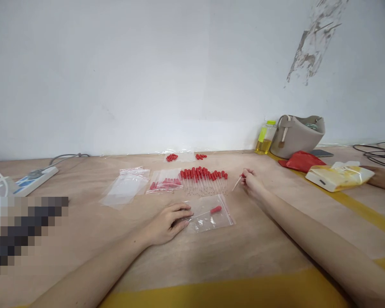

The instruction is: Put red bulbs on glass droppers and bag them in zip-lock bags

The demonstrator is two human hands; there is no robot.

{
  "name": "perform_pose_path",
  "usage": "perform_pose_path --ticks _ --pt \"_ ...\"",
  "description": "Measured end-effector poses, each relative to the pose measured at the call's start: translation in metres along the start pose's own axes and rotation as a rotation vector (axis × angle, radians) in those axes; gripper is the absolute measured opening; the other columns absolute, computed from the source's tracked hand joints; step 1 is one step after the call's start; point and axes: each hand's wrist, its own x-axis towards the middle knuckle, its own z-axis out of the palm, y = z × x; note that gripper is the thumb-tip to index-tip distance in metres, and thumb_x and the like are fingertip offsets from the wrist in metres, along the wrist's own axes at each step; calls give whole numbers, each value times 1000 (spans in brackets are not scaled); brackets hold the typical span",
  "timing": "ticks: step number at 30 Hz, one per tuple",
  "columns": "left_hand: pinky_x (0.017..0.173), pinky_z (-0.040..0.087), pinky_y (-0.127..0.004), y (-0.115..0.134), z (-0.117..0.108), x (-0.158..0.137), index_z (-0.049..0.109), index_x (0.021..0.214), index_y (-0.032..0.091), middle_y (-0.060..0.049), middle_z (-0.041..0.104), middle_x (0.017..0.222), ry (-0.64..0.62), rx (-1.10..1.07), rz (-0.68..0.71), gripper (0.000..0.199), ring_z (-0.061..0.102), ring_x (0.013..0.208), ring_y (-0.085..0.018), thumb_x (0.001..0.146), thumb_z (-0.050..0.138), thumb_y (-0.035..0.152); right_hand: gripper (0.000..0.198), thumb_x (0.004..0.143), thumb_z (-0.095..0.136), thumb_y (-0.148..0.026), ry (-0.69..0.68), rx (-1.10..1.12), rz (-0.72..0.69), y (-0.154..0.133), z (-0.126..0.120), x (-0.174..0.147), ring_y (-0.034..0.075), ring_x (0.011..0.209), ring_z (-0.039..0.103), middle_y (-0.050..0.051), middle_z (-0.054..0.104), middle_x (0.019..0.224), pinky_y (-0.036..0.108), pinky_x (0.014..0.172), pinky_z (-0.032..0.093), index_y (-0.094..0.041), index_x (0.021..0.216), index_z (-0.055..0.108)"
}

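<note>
Yellow tape (211,291) along the near edge of a brown-covered table (192,261), with the left hand (165,223) laid, fingers apart, on the left end of a clear zip bag (223,219), a red-bulbed dropper (215,209) in or on it, and farther right the right hand (250,183) pinched on another dropper (238,182). Beyond the bag, a row of droppers (203,173), with bags of red-bulbed pieces (164,183) and flat bags (126,188) to the left. Near the pale wall (147,77), peeling at far right, red bulbs (172,157), a bottle (265,139) and a grey handbag (300,137).
</note>
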Motion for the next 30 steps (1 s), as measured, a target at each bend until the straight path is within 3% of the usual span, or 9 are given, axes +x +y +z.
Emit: perform_pose_path --ticks 7,15,20,23,27,30 --pt "94 37 -33 0 -1 0 53 114 26 -4 50 117 -3 3 3 30 44 110 -18 86 42 26 11 78 44 -26 34 154 1 1 5 -49 6 45 43 -2 46 67 16 37 39 -22 88 41" --pt "94 37 -32 -2 0 0 52 115 26 -3 49 118 -6 17 -15 30 44 111 -17 86 42 27 11 78 47 -26 -40 294 82 2 15 -70 7 49 51 -3 48 67 19 45 48 -22 84 38" --pt "95 36 -33 0 0 0 52 114 26 -3 49 119 -6 27 -22 30 43 111 -17 86 41 28 14 76 53 -24 -85 359 85 2 12 -82 7 45 52 -5 51 60 18 42 47 -21 84 41" --pt "95 36 -33 0 0 -1 51 115 26 -3 49 119 -8 24 -15 31 42 112 -18 87 40 29 15 74 56 -20 -97 411 138 -1 9 -85 8 49 55 -4 54 60 20 49 50 -21 81 42" --pt "97 34 -35 -2 1 -1 43 122 24 -4 48 122 5 31 -46 37 41 114 -18 86 42 31 18 68 63 -19 -308 265 220 -8 7 -90 9 55 57 0 60 66 22 56 49 -18 75 47" --pt "97 34 -36 -3 2 -2 42 123 24 -4 47 123 12 36 -61 39 41 114 -19 85 43 32 23 60 69 -27 -487 -23 82 -7 3 -89 6 49 49 -2 56 58 18 47 40 -15 71 53"
